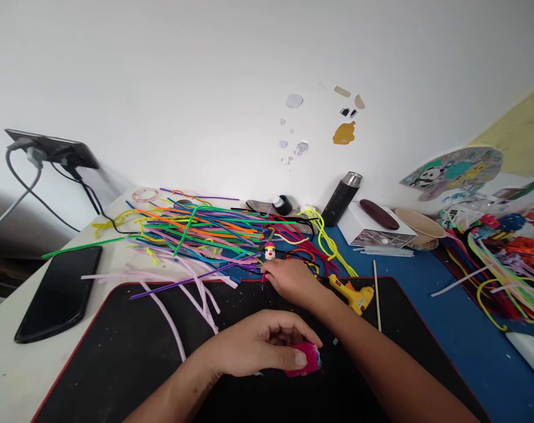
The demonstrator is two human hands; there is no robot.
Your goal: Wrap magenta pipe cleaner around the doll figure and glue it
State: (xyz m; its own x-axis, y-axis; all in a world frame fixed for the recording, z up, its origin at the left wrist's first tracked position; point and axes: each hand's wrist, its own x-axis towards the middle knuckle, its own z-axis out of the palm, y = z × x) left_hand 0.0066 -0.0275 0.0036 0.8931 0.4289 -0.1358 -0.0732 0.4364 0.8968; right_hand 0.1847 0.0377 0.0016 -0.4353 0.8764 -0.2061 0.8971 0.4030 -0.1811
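White wall (pixel 182 88) is rising behind a table (pixel 42 364) whose pale left part is giving way to blue on the right, and a black mat (pixel 130 329) is covering the front. At far left a dark phone (pixel 57 294) is lying flat. Next, a heap of coloured fuzzy stems (pixel 191 229) is sprawling toward the middle, some reaching onto the mat. Above the mat the left hand (pixel 267 346) is pinching a bright pink piece (pixel 309 357) between thumb and curled fingers. Beyond it a small figure (pixel 270 252) is sitting beside the right hand (pixel 288 279), whose fingers are bending down close together; whether they are gripping anything, I cannot tell. Behind, a small black cap (pixel 282 204) is lying on its side. Farther right, a black flask (pixel 342 198) is showing its silver top and hiding its contents. A yellow glue gun (pixel 355 294) is resting near the right forearm. A white box (pixel 372 229) is bearing a brown oval on top, its inside concealed; beside it a tan bowl (pixel 420 223) is standing, its contents unclear.
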